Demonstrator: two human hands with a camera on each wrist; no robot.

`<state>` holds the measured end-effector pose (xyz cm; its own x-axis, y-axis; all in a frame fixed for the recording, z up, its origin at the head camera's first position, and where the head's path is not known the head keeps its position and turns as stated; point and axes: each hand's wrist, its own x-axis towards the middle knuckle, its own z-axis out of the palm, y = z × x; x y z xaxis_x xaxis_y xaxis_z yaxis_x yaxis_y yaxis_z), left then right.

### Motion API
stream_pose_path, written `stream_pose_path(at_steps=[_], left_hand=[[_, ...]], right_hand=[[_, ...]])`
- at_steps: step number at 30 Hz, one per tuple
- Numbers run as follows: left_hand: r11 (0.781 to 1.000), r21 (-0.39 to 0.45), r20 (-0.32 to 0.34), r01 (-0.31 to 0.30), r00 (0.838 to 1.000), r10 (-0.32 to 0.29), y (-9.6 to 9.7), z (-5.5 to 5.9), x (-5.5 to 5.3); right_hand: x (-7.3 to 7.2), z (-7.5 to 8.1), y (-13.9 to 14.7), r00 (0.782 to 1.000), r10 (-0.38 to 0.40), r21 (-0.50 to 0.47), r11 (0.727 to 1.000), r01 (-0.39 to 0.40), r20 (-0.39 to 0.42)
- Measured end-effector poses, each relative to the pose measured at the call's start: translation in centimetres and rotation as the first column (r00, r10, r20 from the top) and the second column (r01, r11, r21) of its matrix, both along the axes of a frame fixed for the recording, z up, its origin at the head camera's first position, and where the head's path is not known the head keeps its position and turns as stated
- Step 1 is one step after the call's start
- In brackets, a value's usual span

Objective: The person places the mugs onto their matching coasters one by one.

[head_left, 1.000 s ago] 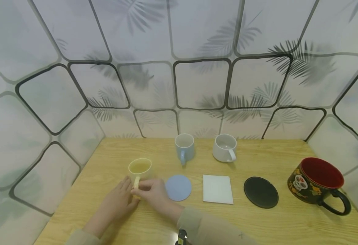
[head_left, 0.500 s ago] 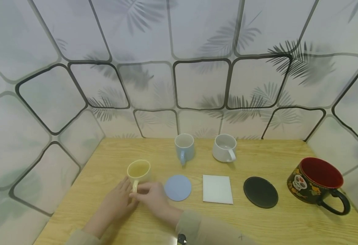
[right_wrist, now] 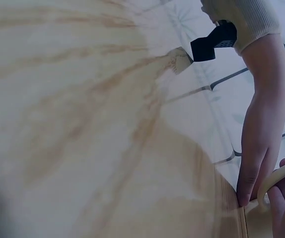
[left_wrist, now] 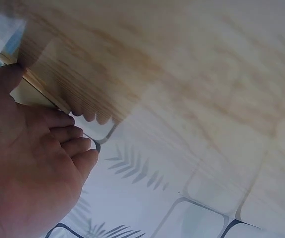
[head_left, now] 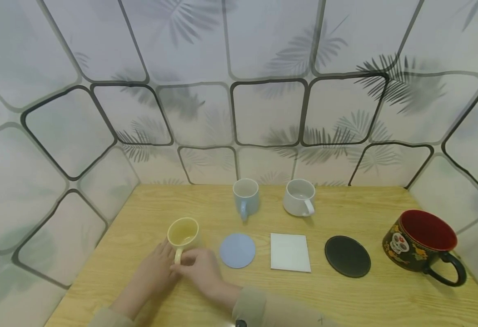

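Observation:
A pale yellow cup (head_left: 183, 232) stands at the left of the table, its handle pointing toward the person. The right hand (head_left: 204, 270) pinches that handle between thumb and fingers; in the right wrist view the curved handle (right_wrist: 276, 176) shows at the lower right, with the right fingers (right_wrist: 277, 203) around it. Left of the cup, the left hand (head_left: 156, 268) lies low with straight fingers, their tips close to the cup's side. Whether they touch it is hard to tell. The left wrist view shows the left hand (left_wrist: 33, 158) from the palm side.
Right of the cup lie a blue round coaster (head_left: 237, 250), a white square coaster (head_left: 290, 252) and a black round coaster (head_left: 347, 256). Behind them stand a blue mug (head_left: 247, 200) and a white cup (head_left: 299, 199). A large black patterned mug (head_left: 412, 247) stands far right. Patterned walls enclose the table.
The yellow cup has moved a little toward the person and to the left, and the right hand on its handle went with it. The left hand has stayed nearly still.

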<state>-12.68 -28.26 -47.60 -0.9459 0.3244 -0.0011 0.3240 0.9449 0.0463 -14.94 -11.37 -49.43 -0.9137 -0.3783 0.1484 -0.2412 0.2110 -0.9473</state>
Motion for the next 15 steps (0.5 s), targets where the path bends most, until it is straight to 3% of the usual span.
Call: stream_pose_path(at_steps=[15], left_hand=[[0.999,-0.043,-0.007,-0.009,1.0,0.009,0.25,-0.12,0.12]], right_hand=[[0.14,-0.33,-0.43,1.0,-0.016,-0.025,1.0,0.016,0.009]])
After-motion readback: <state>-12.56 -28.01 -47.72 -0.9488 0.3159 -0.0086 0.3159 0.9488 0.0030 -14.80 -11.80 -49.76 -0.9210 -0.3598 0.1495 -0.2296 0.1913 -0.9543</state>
